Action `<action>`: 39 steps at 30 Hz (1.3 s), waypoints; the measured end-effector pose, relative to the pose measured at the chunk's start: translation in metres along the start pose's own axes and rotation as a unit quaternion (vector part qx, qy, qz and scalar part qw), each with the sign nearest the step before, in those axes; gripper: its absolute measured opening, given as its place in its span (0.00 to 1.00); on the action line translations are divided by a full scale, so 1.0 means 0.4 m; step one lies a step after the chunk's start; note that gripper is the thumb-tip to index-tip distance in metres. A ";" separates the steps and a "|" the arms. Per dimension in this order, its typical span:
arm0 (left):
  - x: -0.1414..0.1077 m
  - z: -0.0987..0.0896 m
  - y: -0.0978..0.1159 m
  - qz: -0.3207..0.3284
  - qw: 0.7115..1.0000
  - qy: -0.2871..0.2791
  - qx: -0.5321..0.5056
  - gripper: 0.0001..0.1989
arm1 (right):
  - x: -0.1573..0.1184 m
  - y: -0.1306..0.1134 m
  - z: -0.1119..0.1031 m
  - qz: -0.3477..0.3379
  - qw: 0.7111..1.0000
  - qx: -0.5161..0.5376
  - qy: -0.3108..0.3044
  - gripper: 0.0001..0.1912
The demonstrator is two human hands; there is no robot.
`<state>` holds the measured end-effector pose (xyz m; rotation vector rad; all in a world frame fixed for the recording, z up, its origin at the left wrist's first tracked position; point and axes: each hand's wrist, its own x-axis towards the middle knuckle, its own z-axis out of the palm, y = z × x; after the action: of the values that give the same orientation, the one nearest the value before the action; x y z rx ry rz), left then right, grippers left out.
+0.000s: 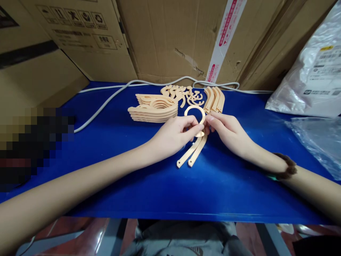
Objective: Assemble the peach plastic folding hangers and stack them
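- Left hand (173,135): thumb and fingers pinch the lower end of the cream hook (195,107); its loop runs forward, just beyond the fingertips;
- Right hand (231,131): at the hook's right side, wrist angled inward, fingers curled (whether they grip anything, I cannot tell);
- Near side of both hands: two curved strips (197,152), slanting leftward over the desk (106,153);
- Beyond the left hand: stacked pieces (154,116).

Place: looks like small workshop | Signs: cardboard cartons (170,39), labelled plastic bag (311,71), stacked matching beige parts (156,115)
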<state>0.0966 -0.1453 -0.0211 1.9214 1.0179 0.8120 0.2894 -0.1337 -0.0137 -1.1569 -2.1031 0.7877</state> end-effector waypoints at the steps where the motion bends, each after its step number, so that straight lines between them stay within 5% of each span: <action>1: 0.003 0.004 0.001 0.004 1.000 -0.001 0.003 0.13 | 0.000 0.004 0.001 0.006 0.999 0.033 -0.004 0.19; 8: -0.014 0.020 -0.004 0.018 0.994 0.021 0.110 0.16 | -0.001 0.023 -0.003 0.082 0.973 0.215 -0.003 0.14; 12: -0.034 0.011 -0.016 0.114 0.958 0.040 0.261 0.09 | 0.007 0.039 -0.009 0.086 0.966 0.240 0.036 0.12; 16: -0.042 0.000 -0.026 0.164 0.941 -0.002 0.296 0.16 | 0.013 0.053 -0.010 0.111 0.963 0.240 0.055 0.11; 27: -0.043 -0.003 -0.024 0.201 0.906 -0.006 0.374 0.16 | 0.010 0.055 -0.007 0.107 0.967 0.225 0.052 0.11; 35: -0.052 -0.001 -0.016 0.219 0.835 0.039 0.503 0.19 | 0.007 0.058 -0.001 0.088 0.974 0.201 0.064 0.10; 39: -0.059 0.005 -0.013 0.168 0.852 0.043 0.494 0.20 | 0.008 0.055 0.002 0.109 0.963 0.232 0.081 0.07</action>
<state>0.0854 -0.1644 -0.0305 3.0288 1.3187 0.5857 0.2987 -0.1215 -0.0299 -1.1519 -1.5583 1.1713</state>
